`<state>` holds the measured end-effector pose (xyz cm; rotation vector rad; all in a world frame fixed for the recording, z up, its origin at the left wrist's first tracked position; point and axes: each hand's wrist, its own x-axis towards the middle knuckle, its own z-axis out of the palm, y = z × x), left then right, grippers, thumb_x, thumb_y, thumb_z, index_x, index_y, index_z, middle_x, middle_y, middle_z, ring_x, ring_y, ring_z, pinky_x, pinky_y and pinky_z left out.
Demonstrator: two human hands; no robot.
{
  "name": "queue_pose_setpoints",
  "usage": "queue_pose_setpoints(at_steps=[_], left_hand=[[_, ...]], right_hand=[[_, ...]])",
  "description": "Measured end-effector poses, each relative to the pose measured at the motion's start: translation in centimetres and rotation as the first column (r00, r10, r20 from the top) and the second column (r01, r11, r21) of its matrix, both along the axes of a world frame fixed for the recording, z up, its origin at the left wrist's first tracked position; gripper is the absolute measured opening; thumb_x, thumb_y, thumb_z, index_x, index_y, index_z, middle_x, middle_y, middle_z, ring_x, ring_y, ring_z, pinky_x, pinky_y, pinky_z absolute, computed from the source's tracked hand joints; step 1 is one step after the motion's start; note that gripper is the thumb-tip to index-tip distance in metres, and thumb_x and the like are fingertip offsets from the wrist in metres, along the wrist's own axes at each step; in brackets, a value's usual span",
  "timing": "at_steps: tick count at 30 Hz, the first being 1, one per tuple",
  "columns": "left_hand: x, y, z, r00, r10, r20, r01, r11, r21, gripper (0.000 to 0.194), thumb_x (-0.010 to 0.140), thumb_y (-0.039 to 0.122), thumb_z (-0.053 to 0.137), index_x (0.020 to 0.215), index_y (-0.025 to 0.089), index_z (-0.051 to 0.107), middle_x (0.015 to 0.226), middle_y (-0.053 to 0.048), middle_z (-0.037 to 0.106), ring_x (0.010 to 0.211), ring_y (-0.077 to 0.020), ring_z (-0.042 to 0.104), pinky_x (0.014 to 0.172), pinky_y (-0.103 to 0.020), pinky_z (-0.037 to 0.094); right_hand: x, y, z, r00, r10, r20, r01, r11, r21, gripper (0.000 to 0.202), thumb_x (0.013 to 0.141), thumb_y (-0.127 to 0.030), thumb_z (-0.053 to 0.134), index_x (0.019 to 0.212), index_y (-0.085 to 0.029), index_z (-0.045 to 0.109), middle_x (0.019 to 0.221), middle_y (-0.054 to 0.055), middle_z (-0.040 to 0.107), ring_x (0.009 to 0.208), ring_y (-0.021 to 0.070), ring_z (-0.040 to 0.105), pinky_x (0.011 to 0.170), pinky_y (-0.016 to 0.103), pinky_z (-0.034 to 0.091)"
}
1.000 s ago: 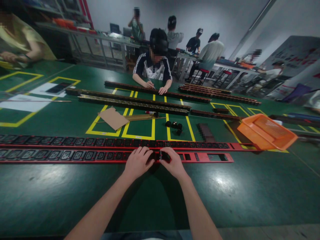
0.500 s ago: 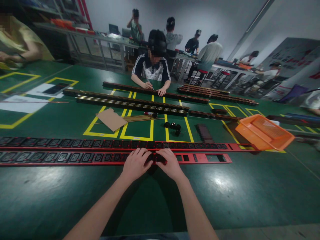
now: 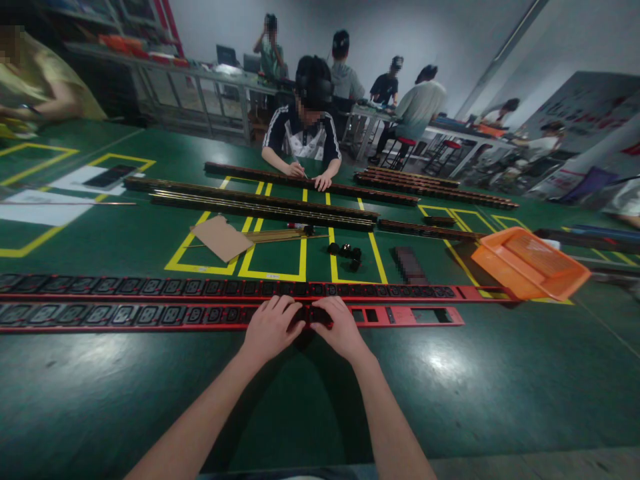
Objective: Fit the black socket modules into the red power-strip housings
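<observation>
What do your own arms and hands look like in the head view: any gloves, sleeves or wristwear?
The left hand and right hand are ungloved. The left forearm and right forearm show no sleeve, watch or bracelet. No rings or markings can be made out, though some fingertips are hidden.

The left hand (image 3: 273,330) and the right hand (image 3: 340,327) are bare, with smooth backs and slim fingers. Both wrists are bare too, narrower than the left forearm (image 3: 200,413) and right forearm (image 3: 393,413), which are uncovered as far as they show and widen evenly. A thin strip of dark, bluish cloth clothing (image 3: 240,477) shows, with a small pale patch, too cropped to identify.
</observation>
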<state>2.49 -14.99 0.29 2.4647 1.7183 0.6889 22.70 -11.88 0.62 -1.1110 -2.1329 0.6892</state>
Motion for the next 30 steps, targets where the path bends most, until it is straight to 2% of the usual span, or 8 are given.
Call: queue_pose_setpoints(at_steps=[9, 14, 19, 30], left_hand=[[-0.1, 0.0, -0.1, 1.0, 0.001, -0.016, -0.002, 1.0, -0.015, 0.028, 0.089, 0.036, 0.056, 0.114, 0.025, 0.061, 0.112, -0.006, 0.063, 0.1, -0.0236, 0.056, 0.084, -0.039, 0.047], [-0.1, 0.0, -0.1, 1.0, 0.001, -0.022, -0.001, 1.0, -0.021, 0.028, 0.09, 0.036, 0.056, 0.115, 0.025, 0.06, 0.112, -0.006, 0.063, 0.101, -0.0235, 0.056, 0.084, -0.039, 0.047], [-0.1, 0.0, -0.1, 1.0, 0.002, -0.028, -0.002, 1.0, -0.024, 0.028, 0.09, 0.035, 0.055, 0.114, 0.024, 0.06, 0.112, -0.006, 0.063, 0.101, -0.0235, 0.056, 0.084, -0.039, 0.047], [0.0, 0.0, -0.1, 0.999, 0.005, -0.039, -0.005, 1.0, -0.012, 0.028, 0.089, 0.036, 0.056, 0.115, 0.024, 0.061, 0.112, -0.006, 0.063, 0.101, -0.024, 0.055, 0.085, -0.04, 0.047]], right_hand=[[0.0, 0.2, -0.5, 0.998, -0.01, 0.061, 0.009, 1.0, 0.026, 0.04, 0.075, -0.013, 0.075, 0.112, -0.025, 0.066, 0.116, 0.006, 0.061, 0.108, 0.0255, 0.054, 0.096, 0.046, 0.048], [0.1, 0.3, 0.0, 0.995, 0.017, 0.097, -0.017, 1.0, 0.005, 0.039, 0.077, -0.016, 0.075, 0.113, -0.025, 0.065, 0.115, 0.006, 0.063, 0.107, 0.0253, 0.055, 0.095, 0.046, 0.047], [-0.1, 0.1, 0.5, 0.995, 0.005, 0.097, -0.005, 1.0, 0.002, 0.035, 0.078, -0.012, 0.072, 0.109, -0.024, 0.064, 0.113, 0.005, 0.064, 0.106, 0.0245, 0.055, 0.094, 0.044, 0.047], [0.2, 0.3, 0.1, 0.994, 0.023, 0.111, -0.021, 1.0, -0.016, 0.035, 0.083, -0.012, 0.069, 0.115, -0.024, 0.066, 0.116, 0.005, 0.064, 0.108, 0.0234, 0.054, 0.096, 0.043, 0.047]])
